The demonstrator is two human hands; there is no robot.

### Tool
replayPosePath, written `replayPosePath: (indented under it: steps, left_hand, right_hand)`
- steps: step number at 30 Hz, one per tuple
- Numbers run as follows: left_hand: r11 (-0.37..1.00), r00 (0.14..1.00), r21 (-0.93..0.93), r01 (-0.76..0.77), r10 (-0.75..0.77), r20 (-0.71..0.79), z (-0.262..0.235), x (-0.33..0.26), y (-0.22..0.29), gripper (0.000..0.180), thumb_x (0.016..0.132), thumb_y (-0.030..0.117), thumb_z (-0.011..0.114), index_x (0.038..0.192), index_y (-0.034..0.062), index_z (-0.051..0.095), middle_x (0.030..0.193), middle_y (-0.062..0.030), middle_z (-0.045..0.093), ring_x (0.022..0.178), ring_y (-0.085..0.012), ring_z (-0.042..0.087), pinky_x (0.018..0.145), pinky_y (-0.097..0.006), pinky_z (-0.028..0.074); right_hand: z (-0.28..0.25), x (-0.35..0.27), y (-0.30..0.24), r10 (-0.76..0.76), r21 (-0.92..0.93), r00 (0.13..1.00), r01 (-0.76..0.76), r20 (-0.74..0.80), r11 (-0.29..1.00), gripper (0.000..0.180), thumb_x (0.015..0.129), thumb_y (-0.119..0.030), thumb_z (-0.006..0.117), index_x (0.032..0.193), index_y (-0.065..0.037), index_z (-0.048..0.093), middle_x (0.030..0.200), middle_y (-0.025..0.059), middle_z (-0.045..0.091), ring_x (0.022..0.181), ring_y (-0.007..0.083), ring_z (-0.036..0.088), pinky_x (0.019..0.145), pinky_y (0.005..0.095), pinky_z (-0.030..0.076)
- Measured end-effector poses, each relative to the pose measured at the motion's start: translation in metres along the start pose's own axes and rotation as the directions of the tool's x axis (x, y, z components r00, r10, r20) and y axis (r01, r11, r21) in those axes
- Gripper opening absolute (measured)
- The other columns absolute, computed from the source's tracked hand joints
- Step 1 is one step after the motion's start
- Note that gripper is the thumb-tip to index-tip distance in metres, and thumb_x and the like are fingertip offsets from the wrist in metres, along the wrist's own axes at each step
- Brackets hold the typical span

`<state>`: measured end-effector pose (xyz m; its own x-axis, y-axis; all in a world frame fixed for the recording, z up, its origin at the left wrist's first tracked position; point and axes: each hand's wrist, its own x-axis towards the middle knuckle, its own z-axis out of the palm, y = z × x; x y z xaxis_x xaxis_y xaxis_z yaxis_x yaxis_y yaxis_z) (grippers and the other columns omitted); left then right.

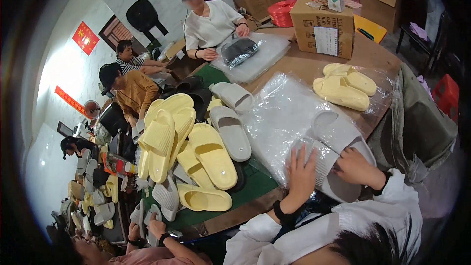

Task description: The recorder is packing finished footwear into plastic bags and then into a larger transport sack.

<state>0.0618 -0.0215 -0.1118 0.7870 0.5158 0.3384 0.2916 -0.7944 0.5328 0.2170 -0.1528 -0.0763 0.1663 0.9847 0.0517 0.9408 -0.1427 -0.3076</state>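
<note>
Two grey slippers (338,140) lie on the plastic bags (279,113); my left hand (300,172) presses flat, fingers spread, my right hand (355,167) grips one slipper's edge.

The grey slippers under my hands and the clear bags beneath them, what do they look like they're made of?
Grey slippers: probably soft moulded foam or rubber, matte, thick one-piece ribbed straps. Clear bags: thin plastic film, glossy, wrinkled with white glare.

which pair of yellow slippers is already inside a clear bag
The yellow pair lying alone at the far right of the wooden table, beside the cardboard box. The other yellow slippers lie loose and unbagged on the green mat.
</note>
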Motion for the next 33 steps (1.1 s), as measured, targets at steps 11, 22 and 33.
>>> replayPosePath:
  steps: [11, 22, 33]
  left_hand:
    - [0.976, 0.985, -0.219, -0.013, -0.026, -0.171, -0.002, -0.009, 0.006, 0.060, 0.085, 0.001, 0.055, 0.141, 0.0120, 0.037, 0.147, -0.0338, 0.006, 0.138, -0.0470, 0.010, 0.111, -0.047, 0.014]
    - [0.859, 0.954, -0.486, 0.157, -0.260, -0.152, -0.009, -0.023, -0.019, 0.080, 0.075, -0.015, 0.049, 0.147, 0.0087, 0.021, 0.149, -0.0294, -0.012, 0.141, -0.0408, 0.000, 0.111, -0.043, 0.014]
    - [0.018, 0.897, -0.964, 0.266, -0.371, 0.241, 0.003, -0.014, -0.025, 0.103, 0.068, -0.019, 0.050, 0.149, 0.0145, -0.004, 0.150, -0.0154, 0.017, 0.133, -0.0263, 0.028, 0.106, -0.036, 0.029]
  right_hand:
    - [0.048, 0.071, 0.004, 0.048, 0.041, 0.960, -0.038, -0.277, 0.998, 0.026, 0.077, -0.027, 0.065, 0.083, -0.001, 0.062, 0.090, 0.0185, 0.058, 0.091, 0.0360, 0.053, 0.078, 0.0451, 0.044]
    - [0.037, 0.076, -0.027, 0.058, 0.138, 0.919, -0.004, -0.389, 0.990, 0.023, 0.075, -0.023, 0.067, 0.081, -0.001, 0.063, 0.082, 0.0183, 0.056, 0.086, 0.0356, 0.053, 0.075, 0.0443, 0.044]
    - [0.033, 0.076, -0.015, 0.157, 0.056, 0.955, -0.148, -0.252, 0.987, 0.032, 0.080, -0.030, 0.062, 0.091, 0.000, 0.061, 0.091, 0.0211, 0.060, 0.093, 0.0368, 0.055, 0.078, 0.0483, 0.043]
